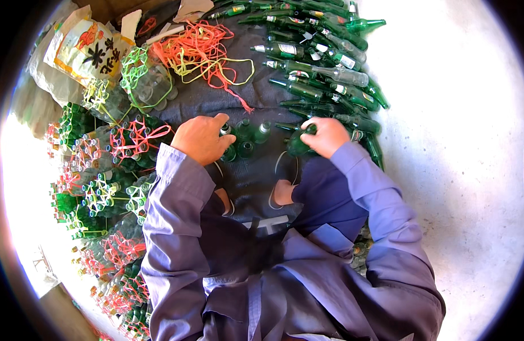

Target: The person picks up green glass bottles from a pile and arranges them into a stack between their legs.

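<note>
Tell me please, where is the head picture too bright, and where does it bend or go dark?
In the head view, the concrete floor at right is washed out by sunlight, as is the left edge; the fisheye rim goes black at the corners; both hands, left and right, and the green bottles stay fairly sharp.

Two hands (202, 138), about four upright green bottles (243, 132) between them, one printed sack (88, 48), dozens of loose bottles (324, 74).
</note>
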A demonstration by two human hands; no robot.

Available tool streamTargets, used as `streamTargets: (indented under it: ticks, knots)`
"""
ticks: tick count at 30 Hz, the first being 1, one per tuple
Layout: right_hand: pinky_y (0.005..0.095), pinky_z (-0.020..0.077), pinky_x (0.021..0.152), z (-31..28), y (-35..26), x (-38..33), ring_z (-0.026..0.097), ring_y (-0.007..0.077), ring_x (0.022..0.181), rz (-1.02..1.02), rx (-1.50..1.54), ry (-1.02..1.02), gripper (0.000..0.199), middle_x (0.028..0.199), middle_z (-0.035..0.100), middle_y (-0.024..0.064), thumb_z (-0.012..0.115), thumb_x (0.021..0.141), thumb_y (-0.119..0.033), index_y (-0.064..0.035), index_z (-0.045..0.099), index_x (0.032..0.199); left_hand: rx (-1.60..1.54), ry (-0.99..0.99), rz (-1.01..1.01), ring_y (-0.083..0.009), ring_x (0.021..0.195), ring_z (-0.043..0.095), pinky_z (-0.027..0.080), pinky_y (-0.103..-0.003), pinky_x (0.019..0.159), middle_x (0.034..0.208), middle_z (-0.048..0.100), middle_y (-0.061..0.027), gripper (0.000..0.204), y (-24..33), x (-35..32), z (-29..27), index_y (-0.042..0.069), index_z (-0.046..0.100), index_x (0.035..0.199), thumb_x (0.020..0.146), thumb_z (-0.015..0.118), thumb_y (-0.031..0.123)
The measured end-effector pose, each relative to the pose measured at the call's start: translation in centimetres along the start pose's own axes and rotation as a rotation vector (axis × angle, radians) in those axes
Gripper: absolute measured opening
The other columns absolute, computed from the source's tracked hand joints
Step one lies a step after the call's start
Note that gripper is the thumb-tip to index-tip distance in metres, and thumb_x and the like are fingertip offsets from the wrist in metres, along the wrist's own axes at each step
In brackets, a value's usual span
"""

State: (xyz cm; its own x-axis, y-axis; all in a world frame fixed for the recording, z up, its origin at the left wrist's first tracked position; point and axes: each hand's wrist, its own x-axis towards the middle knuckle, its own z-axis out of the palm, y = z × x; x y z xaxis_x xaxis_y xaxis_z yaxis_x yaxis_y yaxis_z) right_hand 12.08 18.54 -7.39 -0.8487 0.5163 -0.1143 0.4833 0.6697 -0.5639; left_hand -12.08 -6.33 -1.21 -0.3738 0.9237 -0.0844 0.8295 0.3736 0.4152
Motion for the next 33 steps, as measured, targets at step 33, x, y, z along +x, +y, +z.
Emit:
streamTargets:
  ticks: [33]
  knots:
    - [0.0491,0.0563,0.087,18.5,1.7,2.4,0.071,0.0407,0.096,0.058,0.008,-0.01,0.038,0.101,0.075,0.0212,0.075,0.079,-0.021,-0.0049,0.076,0.114,0.038,-0.102,-0.024,-0.044,0.094,0.069,0.053,-0.055,0.079,0.095,0.073,-0.0206,0.042,0.0,0.6,-0.2,0.006,0.064,0.122,0.091,0.072,0.032]
